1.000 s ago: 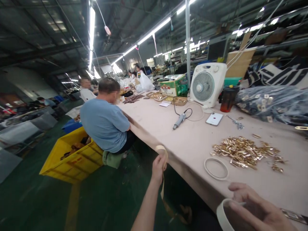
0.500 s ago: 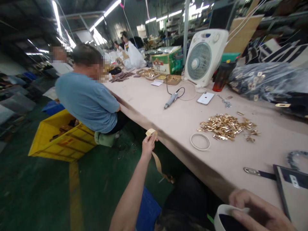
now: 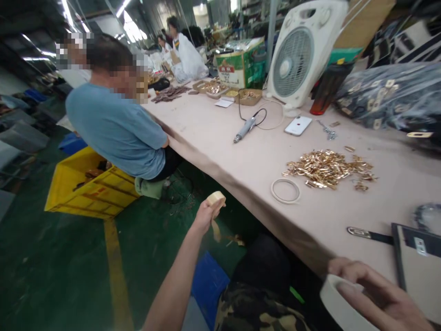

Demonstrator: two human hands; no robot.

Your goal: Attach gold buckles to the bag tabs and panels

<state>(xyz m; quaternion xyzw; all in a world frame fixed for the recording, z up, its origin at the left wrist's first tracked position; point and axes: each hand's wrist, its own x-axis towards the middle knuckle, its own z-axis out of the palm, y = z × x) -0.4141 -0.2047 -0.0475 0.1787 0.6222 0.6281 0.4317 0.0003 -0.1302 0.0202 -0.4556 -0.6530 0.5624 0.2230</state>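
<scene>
My left hand (image 3: 206,216) is closed on a small yellowish tape roll (image 3: 216,198), held out past the table's front edge, with a loose strip of tape hanging below it. At the lower right, my right hand (image 3: 374,292) grips a wide white roll (image 3: 339,303), fingers at its rim and thumb inside. On the table near the front edge lies a thin white ring of tape (image 3: 285,191). Beyond it is a pile of gold metal pieces (image 3: 327,168).
The table (image 3: 206,138) holds a grey screwdriver tool (image 3: 244,130), a phone (image 3: 298,125), a fan (image 3: 292,59), a bottle (image 3: 330,87) and a strap (image 3: 370,234). A person in blue (image 3: 113,124) sits at the left beside a yellow crate (image 3: 113,191).
My left hand has moved slightly left and down with the tape roll. The wide white roll in my right hand is turned and lies further right. The view has shifted a little.
</scene>
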